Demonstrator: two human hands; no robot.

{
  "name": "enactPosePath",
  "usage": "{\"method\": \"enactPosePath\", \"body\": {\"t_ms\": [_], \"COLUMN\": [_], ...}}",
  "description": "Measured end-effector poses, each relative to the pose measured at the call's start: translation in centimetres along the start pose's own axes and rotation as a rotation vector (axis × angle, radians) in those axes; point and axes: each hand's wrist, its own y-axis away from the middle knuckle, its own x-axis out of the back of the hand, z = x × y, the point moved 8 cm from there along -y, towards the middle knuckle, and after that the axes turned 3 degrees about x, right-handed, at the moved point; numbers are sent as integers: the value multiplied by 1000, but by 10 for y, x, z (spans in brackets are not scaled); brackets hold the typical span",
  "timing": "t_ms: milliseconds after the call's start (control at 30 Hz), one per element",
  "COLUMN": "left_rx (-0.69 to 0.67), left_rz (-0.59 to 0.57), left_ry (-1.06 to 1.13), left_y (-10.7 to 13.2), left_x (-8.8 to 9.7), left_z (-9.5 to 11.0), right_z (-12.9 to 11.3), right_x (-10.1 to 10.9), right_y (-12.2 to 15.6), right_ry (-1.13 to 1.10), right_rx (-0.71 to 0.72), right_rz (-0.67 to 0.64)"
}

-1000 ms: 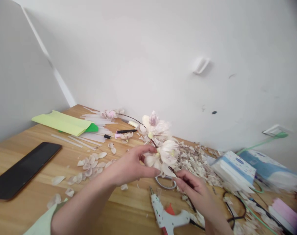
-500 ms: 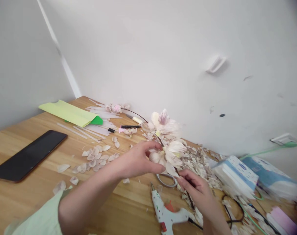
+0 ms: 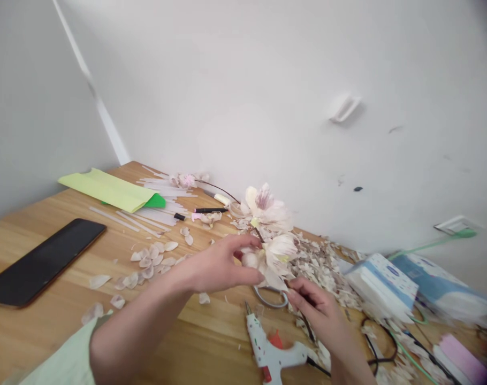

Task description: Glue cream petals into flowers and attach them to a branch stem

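A branch of artificial flowers is between my hands, with a wide pale upper blossom (image 3: 269, 208) and a lower blossom (image 3: 281, 254) on a dark stem (image 3: 258, 234). My left hand (image 3: 219, 264) curls its thumb and fingers around the left petals of the lower blossom; the fingertips are partly hidden behind it. Just below that blossom, my right hand (image 3: 316, 305) pinches the stem. Beneath my hands lies a white glue gun (image 3: 263, 339), its nozzle pointing away from me. A grey ring-shaped handle (image 3: 271, 299) shows behind the lowest petals.
Loose petals (image 3: 147, 262) lie left of my hands, and a larger heap (image 3: 327, 272) spreads to the right. Glue sticks (image 3: 167, 187), a black marker (image 3: 211, 210), yellow-green paper (image 3: 103, 190) and a phone (image 3: 46, 262) are farther left. Tissue packs (image 3: 383, 286) stand by the wall.
The whole view has shifted slightly. My hands keep nearly the same hold, and the lower blossom has turned a little, with its left petals now more covered by my left hand.
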Motion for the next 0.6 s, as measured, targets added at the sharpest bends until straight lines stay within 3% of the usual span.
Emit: {"method": "enactPosePath", "body": {"t_ms": [233,467,600], "left_rx": [117,78,99], "left_rz": [3,-20,-9], "left_ry": [144,273,269], "left_y": [-1,0,-2], "left_x": [1,3,2], "left_z": [-13,-3,-8], "right_z": [-2,-1,-2], "right_x": [0,-3,-5], "right_y": [1,-2,-2], "right_ry": [2,2,16], "right_rx": [15,8,8], "right_rz": [-14,-34,-43]}}
